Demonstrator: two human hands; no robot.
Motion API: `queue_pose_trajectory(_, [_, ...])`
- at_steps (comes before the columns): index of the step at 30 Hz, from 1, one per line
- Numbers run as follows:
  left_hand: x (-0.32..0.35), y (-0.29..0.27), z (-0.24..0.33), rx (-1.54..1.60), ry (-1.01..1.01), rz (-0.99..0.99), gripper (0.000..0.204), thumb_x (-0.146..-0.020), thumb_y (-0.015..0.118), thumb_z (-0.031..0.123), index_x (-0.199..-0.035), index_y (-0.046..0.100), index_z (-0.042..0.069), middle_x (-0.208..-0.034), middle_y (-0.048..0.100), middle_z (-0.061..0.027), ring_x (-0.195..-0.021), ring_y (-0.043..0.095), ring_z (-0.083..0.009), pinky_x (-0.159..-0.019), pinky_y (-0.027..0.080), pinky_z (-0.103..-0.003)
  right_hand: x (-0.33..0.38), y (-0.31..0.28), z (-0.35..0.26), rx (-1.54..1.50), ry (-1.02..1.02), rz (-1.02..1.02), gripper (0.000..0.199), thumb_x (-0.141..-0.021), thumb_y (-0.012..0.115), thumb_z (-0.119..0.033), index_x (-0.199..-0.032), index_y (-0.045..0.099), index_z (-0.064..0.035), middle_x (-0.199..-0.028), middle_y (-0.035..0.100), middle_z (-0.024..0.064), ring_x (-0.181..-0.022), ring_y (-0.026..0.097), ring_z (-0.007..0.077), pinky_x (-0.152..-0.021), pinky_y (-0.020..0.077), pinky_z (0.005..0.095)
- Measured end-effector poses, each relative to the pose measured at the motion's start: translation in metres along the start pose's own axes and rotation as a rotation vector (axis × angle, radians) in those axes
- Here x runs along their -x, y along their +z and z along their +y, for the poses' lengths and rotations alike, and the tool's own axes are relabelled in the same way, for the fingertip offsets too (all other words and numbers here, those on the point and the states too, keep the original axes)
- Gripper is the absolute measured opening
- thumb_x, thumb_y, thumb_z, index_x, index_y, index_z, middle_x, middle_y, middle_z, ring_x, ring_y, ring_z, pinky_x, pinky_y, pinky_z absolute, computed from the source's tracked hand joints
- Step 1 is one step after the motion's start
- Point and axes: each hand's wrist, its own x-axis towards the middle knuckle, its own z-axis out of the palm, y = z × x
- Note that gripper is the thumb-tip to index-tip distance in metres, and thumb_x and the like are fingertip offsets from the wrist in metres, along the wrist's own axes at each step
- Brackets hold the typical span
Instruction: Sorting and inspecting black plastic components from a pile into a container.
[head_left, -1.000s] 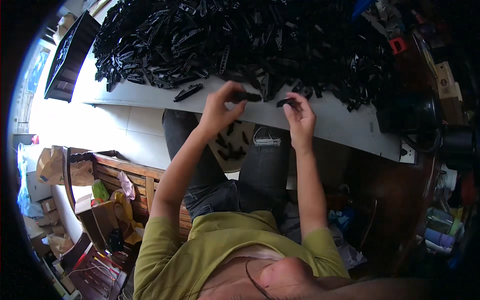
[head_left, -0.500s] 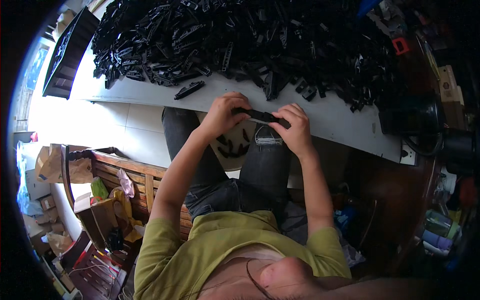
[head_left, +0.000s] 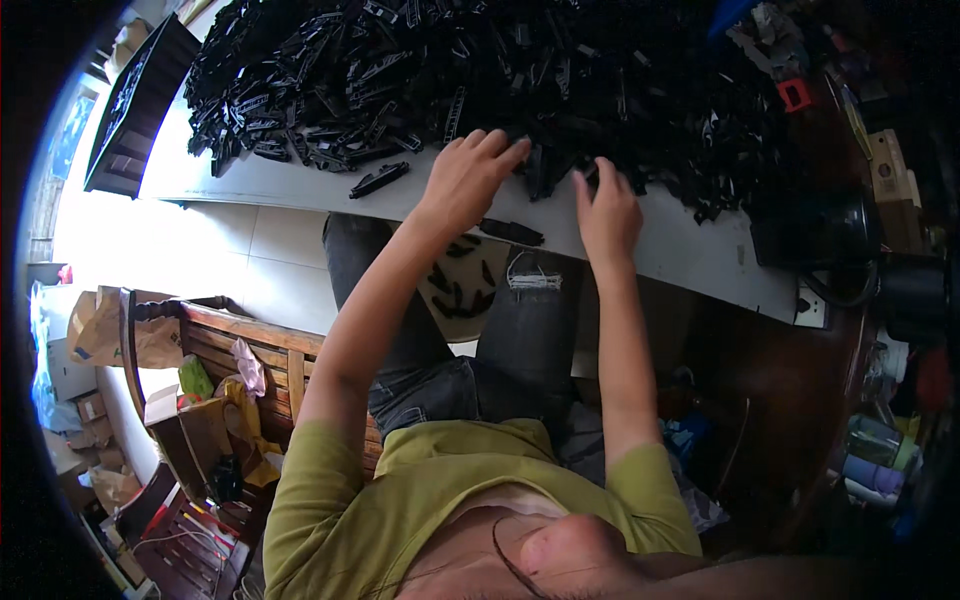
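Observation:
A big heap of black plastic parts [head_left: 480, 70] covers the white table [head_left: 250, 185]. My left hand [head_left: 468, 180] lies flat at the heap's near edge, fingers spread and resting on the parts, holding nothing. My right hand [head_left: 605, 205] is beside it to the right, with its fingertips touching parts at the heap's edge and nothing clearly held. A long black assembled piece [head_left: 512, 232] lies on the table edge just below my left hand. Another loose black strip [head_left: 378, 180] lies to the left of it.
A black tray [head_left: 130, 100] stands at the table's far left end. A dark pot [head_left: 815, 230] and a red item [head_left: 795, 95] sit at the right. Several small black parts lie on a cloth [head_left: 465, 285] in my lap. A wooden bench [head_left: 250, 350] with bags stands on the left.
Both hands had joined a long black piece at the table edge. That piece now lies on the table, and both hands have moved up to the heap.

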Motion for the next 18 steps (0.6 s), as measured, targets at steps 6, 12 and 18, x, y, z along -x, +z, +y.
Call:
queue_pose_trajectory(6, [0.0, -0.001, 0.0, -0.007, 0.055, 0.148, 0.033, -0.071, 0.069, 0.012, -0.103, 0.061, 0.011, -0.099, 0.054, -0.0056, -0.093, 0.054, -0.0259, -0.075, 0.046, -0.038, 0.005, 0.012, 0.013, 0.238, -0.098, 0.011, 0.033, -0.091, 0.058, -0.019, -0.121, 0.049, -0.0083, -0.094, 0.058, 0.0155, -0.085, 0.062, 0.0324, -0.064, 0.0511, 0.0448])
queue_pose_trajectory(12, [0.024, 0.003, 0.002, 0.19, 0.007, 0.097, 0.028, -0.067, 0.072, 0.011, -0.088, 0.053, 0.009, -0.086, 0.057, -0.0069, -0.091, 0.055, -0.0277, -0.077, 0.046, -0.039, 0.018, -0.01, 0.012, -0.852, 0.335, -0.047, 0.027, -0.095, 0.051, -0.015, -0.122, 0.051, -0.0099, -0.094, 0.061, 0.0058, -0.072, 0.06, 0.0134, -0.059, 0.0471, 0.0247])
queue_pose_trajectory(18, [0.04, -0.009, 0.002, 0.425, -0.032, -0.109, 0.027, -0.07, 0.068, 0.005, -0.093, 0.055, 0.007, -0.094, 0.059, -0.0088, -0.096, 0.055, -0.0302, -0.08, 0.046, -0.04, 0.04, -0.014, -0.002, -1.048, 0.378, -0.488, 0.029, -0.092, 0.057, -0.011, -0.12, 0.059, -0.0057, -0.083, 0.062, 0.0039, -0.07, 0.056, 0.0066, -0.056, 0.0421, 0.0193])
